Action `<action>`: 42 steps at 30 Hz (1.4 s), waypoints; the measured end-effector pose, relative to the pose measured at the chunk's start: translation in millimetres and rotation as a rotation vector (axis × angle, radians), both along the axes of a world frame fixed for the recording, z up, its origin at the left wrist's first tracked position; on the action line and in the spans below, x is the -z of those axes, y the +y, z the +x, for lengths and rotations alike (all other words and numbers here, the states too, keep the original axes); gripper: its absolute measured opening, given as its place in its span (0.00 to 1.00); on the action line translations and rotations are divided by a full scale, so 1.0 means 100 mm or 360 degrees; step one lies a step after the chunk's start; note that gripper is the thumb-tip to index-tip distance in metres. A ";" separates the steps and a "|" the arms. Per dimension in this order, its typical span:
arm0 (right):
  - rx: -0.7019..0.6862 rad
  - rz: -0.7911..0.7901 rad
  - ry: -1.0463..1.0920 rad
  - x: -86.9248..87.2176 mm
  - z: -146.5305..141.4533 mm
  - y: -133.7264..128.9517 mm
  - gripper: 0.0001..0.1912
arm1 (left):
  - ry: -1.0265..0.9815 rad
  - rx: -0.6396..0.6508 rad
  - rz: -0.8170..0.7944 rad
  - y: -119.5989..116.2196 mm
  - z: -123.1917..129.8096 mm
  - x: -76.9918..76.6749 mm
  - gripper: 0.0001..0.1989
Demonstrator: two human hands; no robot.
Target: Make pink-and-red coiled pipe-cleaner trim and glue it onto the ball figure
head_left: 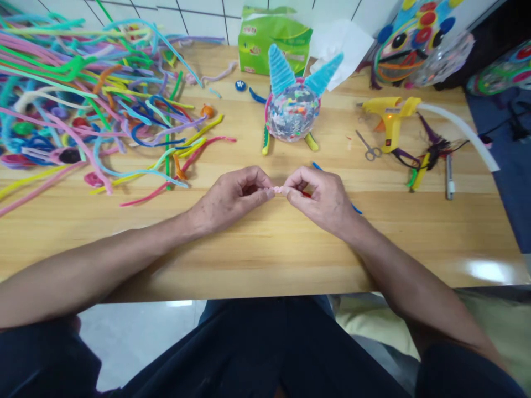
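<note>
Between my two hands is a short pink twisted piece (277, 190). My left hand (238, 198) pinches its left end with thumb and fingers, and my right hand (318, 198) pinches the other end. Part of a blue pipe cleaner (357, 209) shows on the table beside and behind my right hand, and a bit of red shows under its fingers. Beyond my hands stands a round, shiny figure (292, 113) with two blue pointed ears, a pink rim and green-yellow feet.
A large heap of coloured pipe cleaners (78, 110) covers the left. Behind are a green tissue pack (274, 41) and a blue button (240, 85). Rightward lie scissors (369, 148), a yellow glue gun (390, 124), a pen-like tool (450, 177) and another decorated figure (418, 47).
</note>
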State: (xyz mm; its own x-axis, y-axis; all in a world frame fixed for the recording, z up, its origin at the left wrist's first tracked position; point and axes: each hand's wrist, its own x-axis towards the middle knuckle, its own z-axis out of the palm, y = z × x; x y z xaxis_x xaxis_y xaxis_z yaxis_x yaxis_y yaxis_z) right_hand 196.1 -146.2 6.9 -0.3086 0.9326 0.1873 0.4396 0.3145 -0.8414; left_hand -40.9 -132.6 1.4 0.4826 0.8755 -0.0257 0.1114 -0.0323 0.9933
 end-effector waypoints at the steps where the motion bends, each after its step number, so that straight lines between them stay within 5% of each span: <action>1: 0.0002 0.0026 -0.0010 0.00 0.00 -0.01 0.09 | 0.0015 -0.0008 0.0014 0.00 0.00 0.00 0.17; 14: 0.0153 -0.0176 0.0285 0.00 -0.10 -0.01 0.18 | -0.0305 -0.0306 -0.0223 -0.01 0.06 0.08 0.17; 20: 0.0190 -0.0262 0.0333 -0.01 -0.07 0.02 0.20 | -0.0359 -0.0197 -0.0321 0.02 0.04 0.05 0.20; 29: 0.0276 -0.0297 0.0359 -0.01 -0.02 0.03 0.16 | -0.0297 -0.0295 -0.0251 0.01 0.00 0.08 0.17; 38: 0.0029 -0.0135 0.0088 -0.03 -0.02 -0.01 0.12 | -0.0047 -0.0056 -0.0080 0.01 0.01 -0.04 0.19; 42: 0.0044 -0.0126 0.0129 -0.03 0.02 -0.01 0.11 | -0.0076 -0.0264 -0.0089 0.02 0.02 0.00 0.19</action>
State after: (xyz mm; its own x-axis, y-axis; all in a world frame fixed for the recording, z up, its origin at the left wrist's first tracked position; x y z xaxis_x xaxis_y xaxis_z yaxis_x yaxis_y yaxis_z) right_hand 198.5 -147.3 9.7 -0.2696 0.9533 0.1359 0.3767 0.2343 -0.8962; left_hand -39.3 -130.4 1.5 0.3337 0.9410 -0.0570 0.0630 0.0381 0.9973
